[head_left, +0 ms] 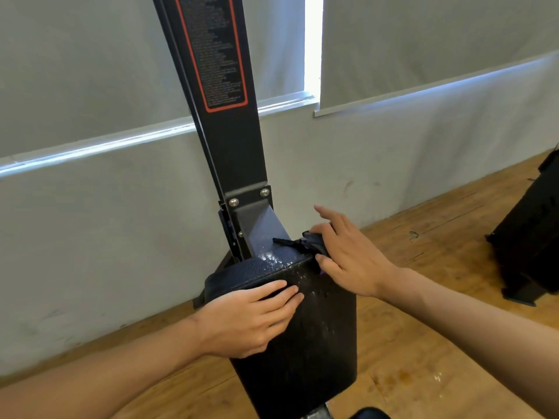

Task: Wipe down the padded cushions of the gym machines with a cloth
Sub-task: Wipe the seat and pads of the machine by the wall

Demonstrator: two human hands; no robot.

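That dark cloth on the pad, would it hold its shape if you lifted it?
Probably floppy: the cloth lies crumpled under the right hand, a thin strip trailing out. Likely light: one hand covers it. The wet-looking specks on the cushion suggest it may be damp.

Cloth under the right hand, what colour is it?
The cloth is black with a purple trace; head view.

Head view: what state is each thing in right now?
pad: spotted with droplets near its top edge.
cloth: bunched, on the pad's top corner.
left hand: flat on the pad, fingers straight.
right hand: grips the cloth.
blinds: lowered, gap between them.
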